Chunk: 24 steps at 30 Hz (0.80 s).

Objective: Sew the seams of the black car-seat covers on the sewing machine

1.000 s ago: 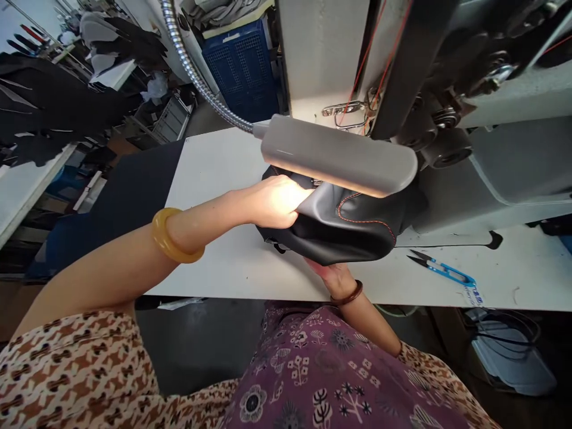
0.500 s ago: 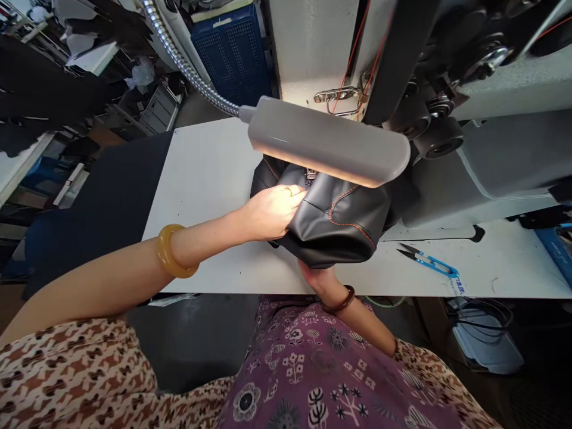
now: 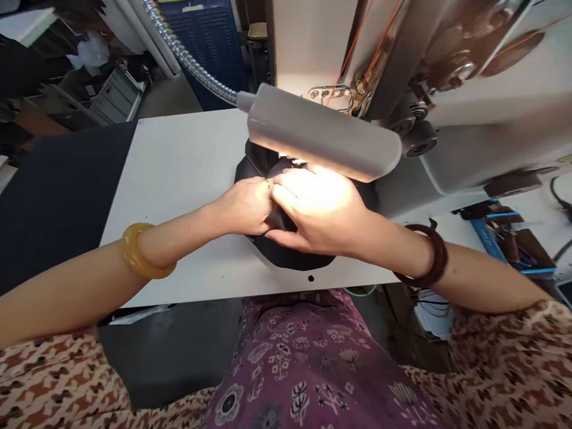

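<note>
A black leather piece [image 3: 299, 257] with stitched seams lies bunched on the white table under the sewing machine [image 3: 393, 83]. My left hand [image 3: 248, 205] is closed on its left side, fingers curled into the leather. My right hand [image 3: 324, 208] lies over the top, its thumb stretched toward the left hand and its fingers gripping the leather, brightly lit. The two hands meet at the fingertips. The machine's needle area is mostly hidden behind the lamp [image 3: 322, 134] and my right hand.
The lamp hangs low on a bendable metal neck [image 3: 192, 59] just above the hands. The white table [image 3: 179, 161] extends to the left beside a dark surface [image 3: 67, 185]. A blue-edged box [image 3: 522, 238] of small items stands at the right. A dark spot [image 3: 311, 278] shows near the front edge.
My right hand has come from beneath the leather's front edge to on top of it, beside my left hand. The leather looks flatter, and my right forearm now covers where blue thread snips lay.
</note>
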{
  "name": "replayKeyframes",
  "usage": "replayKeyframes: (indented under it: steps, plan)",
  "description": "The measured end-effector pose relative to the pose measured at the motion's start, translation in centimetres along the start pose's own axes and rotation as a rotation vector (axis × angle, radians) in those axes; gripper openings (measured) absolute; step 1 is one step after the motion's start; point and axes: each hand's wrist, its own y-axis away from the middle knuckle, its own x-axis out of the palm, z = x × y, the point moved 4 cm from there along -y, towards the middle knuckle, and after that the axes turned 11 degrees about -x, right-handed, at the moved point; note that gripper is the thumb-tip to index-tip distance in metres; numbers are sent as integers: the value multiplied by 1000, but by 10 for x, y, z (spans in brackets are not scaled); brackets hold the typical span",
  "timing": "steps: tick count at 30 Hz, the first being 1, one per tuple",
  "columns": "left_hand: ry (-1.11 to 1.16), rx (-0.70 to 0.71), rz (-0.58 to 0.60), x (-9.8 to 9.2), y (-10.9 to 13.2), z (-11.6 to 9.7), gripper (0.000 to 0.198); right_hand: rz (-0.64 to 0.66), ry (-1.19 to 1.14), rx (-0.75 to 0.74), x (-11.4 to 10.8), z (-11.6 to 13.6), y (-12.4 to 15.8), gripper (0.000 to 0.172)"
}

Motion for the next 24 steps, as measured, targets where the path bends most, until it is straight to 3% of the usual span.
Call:
replayKeyframes:
  steps: [3,6,8,18,24]
  plan:
    - [-81,74,-56,1,3,-2,40,202,254,15,9,-7,5,32]
    - [-176,117,-94,3,5,-6,44,130,500,-72,28,7,31,19]
    - [-222,130,-103,6,4,-8,43,71,593,-97,35,11,45,19]
    - [-287,52,-129,12,2,-15,41,60,515,-168,26,-5,41,14]
    - [-334,-68,-176,10,2,-22,42,193,420,-117,25,-25,39,17]
